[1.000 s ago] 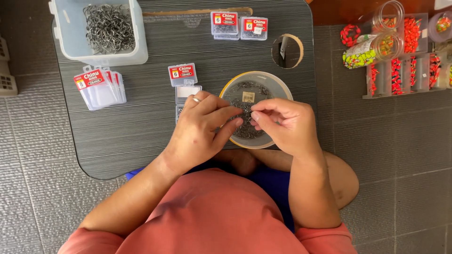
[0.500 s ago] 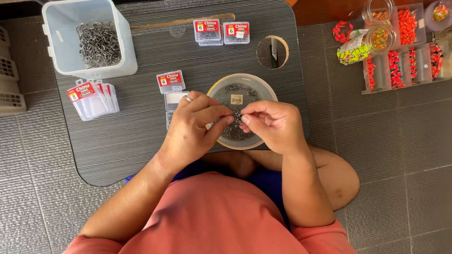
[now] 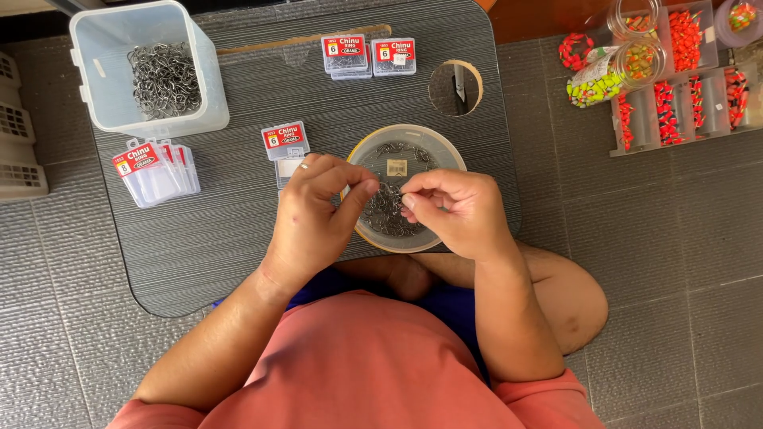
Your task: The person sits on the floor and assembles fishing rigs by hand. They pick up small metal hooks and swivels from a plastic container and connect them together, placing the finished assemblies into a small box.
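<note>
Both hands hover over a round clear bowl (image 3: 433,147) of small metal fish hooks (image 3: 385,216) on the grey lap table (image 3: 238,230). The left hand (image 3: 314,210) and right hand (image 3: 457,210) have thumb and forefinger pinched shut; what they grip is too small to tell. Since half a second ago, the fingertips have drawn slightly apart.

Grey lap table (image 3: 214,238) with round bowl (image 3: 445,147), hook tub (image 3: 151,71), small packets (image 3: 155,171).
</note>
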